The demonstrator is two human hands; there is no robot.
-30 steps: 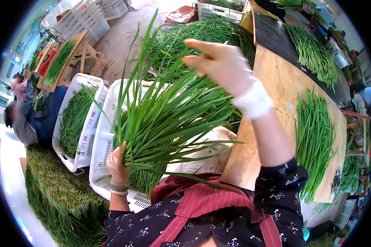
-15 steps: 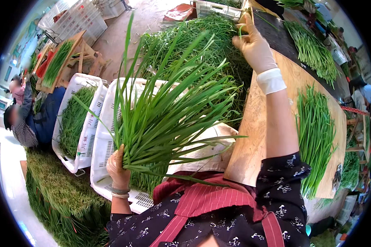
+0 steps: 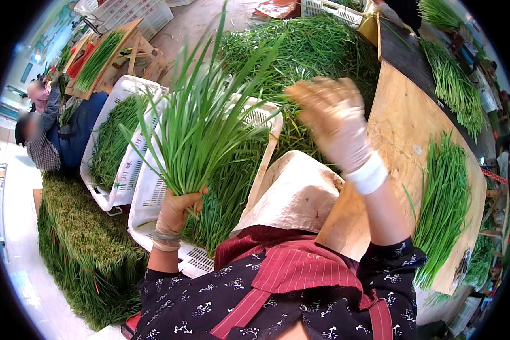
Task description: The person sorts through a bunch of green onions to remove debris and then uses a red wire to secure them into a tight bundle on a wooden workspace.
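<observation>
My gloved left hand [image 3: 178, 212] is closed around the lower ends of a bunch of garlic chives [image 3: 195, 130]. The long green leaves fan upward over a white plastic crate [image 3: 140, 218], which has more chives [image 3: 226, 192] lying in it. To the right of the bunch, my gloved right hand [image 3: 337, 127] is raised in the air, blurred by motion. Its fingers look stretched out, and nothing shows in them. Below that hand lies a pale cloth [image 3: 292, 195] over my lap.
A wooden board [image 3: 394, 119] at my right bears a row of chives [image 3: 445, 209]. Ahead lies a big heap of loose greens [image 3: 300, 48]. A second white crate [image 3: 92, 195] and a tall stack of chives [image 3: 85, 243] stand left. A person [image 3: 45, 136] sits beyond them.
My right hand has come down and toward me from the far right, its fingers now stretched out. The bunch in my left hand stands more upright and narrower. The whole view has shifted slightly.
</observation>
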